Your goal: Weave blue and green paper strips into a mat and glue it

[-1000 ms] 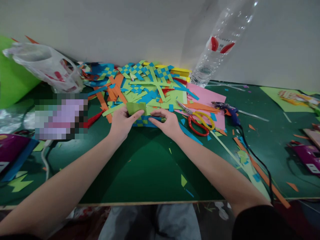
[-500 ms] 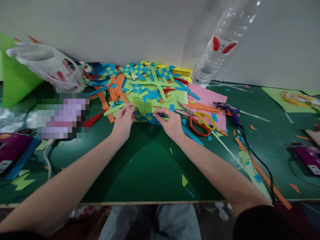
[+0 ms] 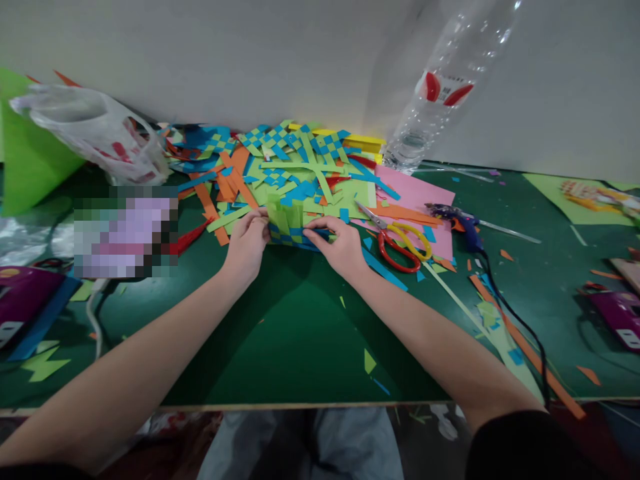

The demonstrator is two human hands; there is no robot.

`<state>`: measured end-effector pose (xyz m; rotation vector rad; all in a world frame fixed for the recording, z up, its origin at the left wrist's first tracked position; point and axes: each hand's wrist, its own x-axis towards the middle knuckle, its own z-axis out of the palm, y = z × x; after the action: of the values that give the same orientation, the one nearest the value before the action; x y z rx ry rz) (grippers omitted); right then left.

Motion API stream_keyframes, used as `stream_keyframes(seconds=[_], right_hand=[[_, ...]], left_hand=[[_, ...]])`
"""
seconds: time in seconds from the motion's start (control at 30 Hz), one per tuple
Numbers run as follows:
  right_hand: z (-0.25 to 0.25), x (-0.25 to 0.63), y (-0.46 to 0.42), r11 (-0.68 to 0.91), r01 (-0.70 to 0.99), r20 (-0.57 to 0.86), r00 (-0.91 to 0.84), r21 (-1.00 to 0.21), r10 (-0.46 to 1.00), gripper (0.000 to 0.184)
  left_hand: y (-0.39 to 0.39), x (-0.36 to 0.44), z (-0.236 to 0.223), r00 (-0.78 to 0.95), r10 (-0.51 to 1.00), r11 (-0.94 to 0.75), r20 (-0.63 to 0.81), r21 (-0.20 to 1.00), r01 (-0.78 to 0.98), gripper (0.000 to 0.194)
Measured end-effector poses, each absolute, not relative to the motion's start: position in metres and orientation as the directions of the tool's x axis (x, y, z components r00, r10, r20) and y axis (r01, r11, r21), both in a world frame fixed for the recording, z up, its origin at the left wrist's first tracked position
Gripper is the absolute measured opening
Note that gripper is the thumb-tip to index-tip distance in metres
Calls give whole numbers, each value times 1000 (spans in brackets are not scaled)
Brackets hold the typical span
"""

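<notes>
With the left hand [image 3: 249,239], gripping the left edge of the woven paper [image 3: 289,235]; with the right hand [image 3: 340,245], pinching its right edge between thumb and fingers. Perhaps touching the desk [image 3: 280,320], hard to tell behind the hands. Just beyond, a heap of paper strips [image 3: 280,150]; just rightward, scissors [image 3: 383,227]. Toward the near edge, broad green surface with small scraps [image 3: 369,361].
</notes>
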<state>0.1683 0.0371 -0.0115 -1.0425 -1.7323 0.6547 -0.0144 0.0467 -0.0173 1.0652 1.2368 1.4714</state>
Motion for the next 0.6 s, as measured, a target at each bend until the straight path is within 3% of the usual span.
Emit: stream_keyframes(seconds=[0.33, 0.6], right_hand=[[-13, 168, 37, 500, 387, 468, -181, -775, 865, 13], [-15, 168, 39, 456, 327, 429, -156, -828, 890, 11]], left_hand=[[47, -16, -20, -190, 980, -81, 62, 992, -92, 14], [42, -13, -14, -152, 984, -110, 96, 990, -86, 36]])
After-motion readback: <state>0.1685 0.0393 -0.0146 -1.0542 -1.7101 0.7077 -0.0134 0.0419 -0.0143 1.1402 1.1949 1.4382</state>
